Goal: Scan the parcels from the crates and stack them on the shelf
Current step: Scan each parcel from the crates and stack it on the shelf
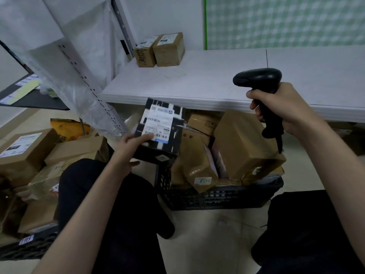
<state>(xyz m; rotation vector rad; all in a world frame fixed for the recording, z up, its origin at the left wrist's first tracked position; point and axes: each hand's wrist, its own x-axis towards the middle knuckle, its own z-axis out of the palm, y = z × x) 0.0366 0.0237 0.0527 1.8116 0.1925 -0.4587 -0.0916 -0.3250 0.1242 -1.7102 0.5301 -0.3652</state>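
**Black-and-white parcel held up beneath the scanner**

Black, glossy wrapping with pale stripes covers the boxy parcel (161, 128) at the frame's centre, a white printed label with barcodes pasted on its upturned face. The left hand (131, 149) grips its near-left corner, thumb laid across the label's lower edge and fingers curled beneath. The parcel's long axis runs from about seven o'clock up toward one o'clock, its label face tilted toward the camera.

At two o'clock the right hand (284, 107) is clenched around the grip of a matte black, pistol-shaped scanner (260, 84), whose rounded head points left, toward nine o'clock, above and well apart from the parcel.

Below, at five o'clock, a black plastic lattice crate (217, 196) holds a jumble of brown cardboard boxes (243, 141), some taped and shiny. A smooth white shelf (207, 82) spans the upper middle; two small cardboard parcels (160, 50) stand side by side, touching, at its far twelve o'clock corner. More cardboard boxes (25, 149) pile at nine o'clock.
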